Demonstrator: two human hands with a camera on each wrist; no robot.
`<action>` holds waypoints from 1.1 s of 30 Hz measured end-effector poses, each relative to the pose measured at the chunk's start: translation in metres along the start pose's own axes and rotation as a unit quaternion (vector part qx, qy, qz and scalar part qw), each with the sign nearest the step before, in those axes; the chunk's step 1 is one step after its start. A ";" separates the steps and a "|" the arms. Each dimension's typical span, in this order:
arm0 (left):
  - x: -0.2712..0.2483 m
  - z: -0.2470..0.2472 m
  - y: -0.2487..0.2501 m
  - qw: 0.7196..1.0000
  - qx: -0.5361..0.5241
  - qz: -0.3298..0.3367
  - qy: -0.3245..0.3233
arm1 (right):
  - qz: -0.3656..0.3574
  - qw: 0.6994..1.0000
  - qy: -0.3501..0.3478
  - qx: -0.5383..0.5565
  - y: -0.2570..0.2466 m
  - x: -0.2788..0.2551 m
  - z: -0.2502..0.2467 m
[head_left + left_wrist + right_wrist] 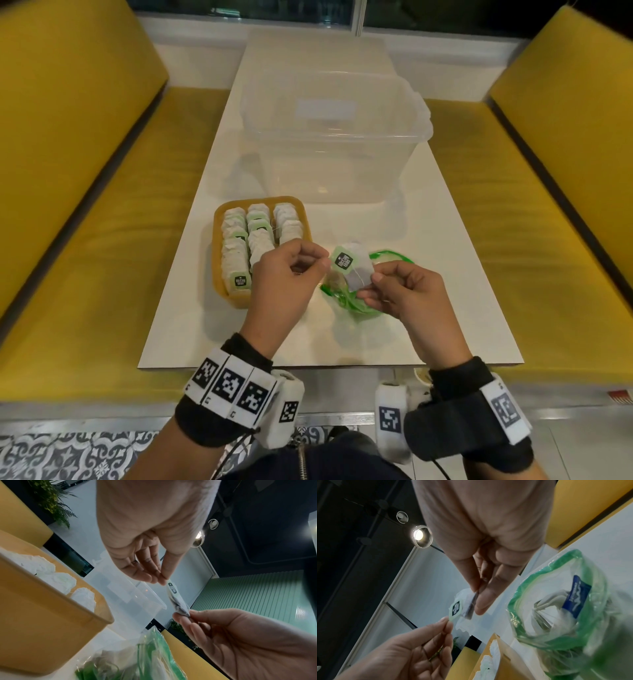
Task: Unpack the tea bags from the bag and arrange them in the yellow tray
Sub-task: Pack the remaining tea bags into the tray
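Note:
One tea bag (358, 274) with a green tag (343, 260) hangs in the air between my hands, just above the clear, green-rimmed bag (387, 257) lying on the table. My left hand (320, 262) pinches the tag (172, 588) between thumb and fingertip. My right hand (371, 279) pinches the paper pouch (467, 601) at its edge. The open bag (556, 608) holds more tea bags. To the left, the yellow tray (216, 253) carries three rows of tea bags (236, 246); my left hand covers the near end of the right-hand rows.
A large clear plastic bin (342, 164) stands behind the tray and bag, in the middle of the white table (445, 308). Yellow benches (85, 205) flank the table on both sides. Bare tabletop lies between my wrists and the near edge.

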State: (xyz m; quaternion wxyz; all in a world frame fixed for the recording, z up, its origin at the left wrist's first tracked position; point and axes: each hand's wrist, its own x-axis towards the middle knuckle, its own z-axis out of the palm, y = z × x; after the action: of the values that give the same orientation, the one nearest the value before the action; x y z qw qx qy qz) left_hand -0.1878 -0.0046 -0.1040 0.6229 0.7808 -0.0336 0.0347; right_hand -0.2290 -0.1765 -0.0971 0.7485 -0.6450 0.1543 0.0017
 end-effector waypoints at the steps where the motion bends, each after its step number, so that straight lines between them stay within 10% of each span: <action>1: -0.001 -0.002 0.001 1.000 -0.002 0.001 -0.003 | -0.002 1.000 0.000 -0.003 0.000 -0.001 0.001; 33: -0.019 -0.013 -0.004 0.998 0.041 0.037 -0.028 | 0.015 0.994 -0.059 -0.092 0.011 -0.019 0.016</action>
State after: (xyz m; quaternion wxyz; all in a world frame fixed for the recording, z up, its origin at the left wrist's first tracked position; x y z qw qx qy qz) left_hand -0.2069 0.0089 -0.1067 0.5872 0.8048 -0.0781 0.0370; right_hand -0.2463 -0.1558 -0.1017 0.6933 -0.7078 0.1189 0.0650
